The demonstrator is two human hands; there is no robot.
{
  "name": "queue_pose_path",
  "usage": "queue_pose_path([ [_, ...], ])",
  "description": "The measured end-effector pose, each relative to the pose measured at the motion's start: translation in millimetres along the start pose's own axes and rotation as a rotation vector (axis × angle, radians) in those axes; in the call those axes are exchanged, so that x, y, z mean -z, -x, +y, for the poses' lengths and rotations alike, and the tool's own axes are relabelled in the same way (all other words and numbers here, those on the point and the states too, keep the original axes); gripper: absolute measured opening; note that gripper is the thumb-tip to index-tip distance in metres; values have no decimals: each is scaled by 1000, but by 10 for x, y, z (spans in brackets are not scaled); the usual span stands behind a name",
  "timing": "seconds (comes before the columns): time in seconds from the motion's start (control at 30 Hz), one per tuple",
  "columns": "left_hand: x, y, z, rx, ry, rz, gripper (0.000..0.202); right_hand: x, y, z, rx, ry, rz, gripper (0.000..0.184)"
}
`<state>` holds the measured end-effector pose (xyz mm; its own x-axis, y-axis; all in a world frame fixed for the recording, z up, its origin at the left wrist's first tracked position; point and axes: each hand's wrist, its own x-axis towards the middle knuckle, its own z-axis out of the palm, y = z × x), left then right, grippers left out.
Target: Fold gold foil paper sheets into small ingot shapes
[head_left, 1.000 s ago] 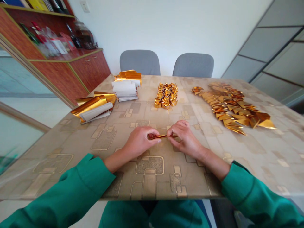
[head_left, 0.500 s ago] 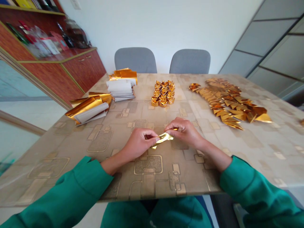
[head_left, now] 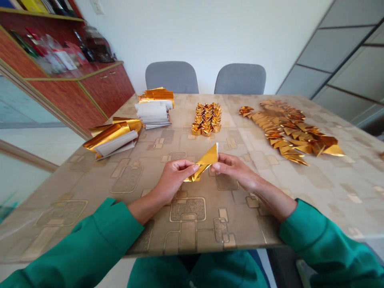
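Note:
Between my two hands is a folded piece of gold foil paper (head_left: 207,159), with a pointed flap standing up at its upper right and a thin white edge showing. My left hand (head_left: 175,176) pinches its left end, thumb on top. At the right end, my right hand (head_left: 232,168) is closed on the paper's edge with thumb and bent fingers; some fingertips are hidden behind it. Farther back, straight ahead, several folded gold paper ingots (head_left: 206,119) stand in tight rows.
On the left lie a bundle of gold and white paper sheets (head_left: 115,136) and a second stack of sheets (head_left: 153,114). Many folded gold paper pieces (head_left: 288,128) spread in overlapping lines at right. The patterned tablecloth (head_left: 129,224) covers the table; two grey chairs (head_left: 171,78) stand behind.
The foil paper has gone from a flat, narrow strip to a shape with a raised triangular flap. My right hand has shifted slightly down and turned; my left keeps its pinch.

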<state>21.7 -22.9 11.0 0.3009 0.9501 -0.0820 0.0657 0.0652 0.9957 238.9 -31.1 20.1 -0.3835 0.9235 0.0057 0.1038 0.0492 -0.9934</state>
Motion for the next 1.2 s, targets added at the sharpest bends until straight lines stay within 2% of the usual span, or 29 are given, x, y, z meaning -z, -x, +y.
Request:
queue_pose_path([
  [0.17,-12,-2,-2,-53,-53,-61,24,-98,-39,114,16,-73,18,32],
  [0.37,-31,18,-12,-99,-91,-17,25,-143,-31,107,1,-86,1,34],
  [0.5,-51,27,-20,-105,-98,-18,25,-191,-19,117,21,2,25,34],
  [0.6,-44,14,-39,-117,-68,-24,22,-158,-14,133,29,46,33,37],
  [0.73,-9,-10,-64,-152,-69,7,20,-52,7,73,41,-14,-97,32],
  [0.83,13,-7,-43,-243,-186,30,18,2,28,3,81,-42,-104,53],
  [0.87,18,-2,-28,-303,-252,32,16,7,34,-13,98,-27,-71,52],
  [0.97,34,21,21,-518,-453,86,12,-9,48,-35,203,107,55,21],
  [1.03,49,34,43,-587,-540,135,12,-29,55,-44,328,242,109,9],
  [1.2,77,64,53,-533,-578,148,18,-60,70,-77,653,618,179,5],
])
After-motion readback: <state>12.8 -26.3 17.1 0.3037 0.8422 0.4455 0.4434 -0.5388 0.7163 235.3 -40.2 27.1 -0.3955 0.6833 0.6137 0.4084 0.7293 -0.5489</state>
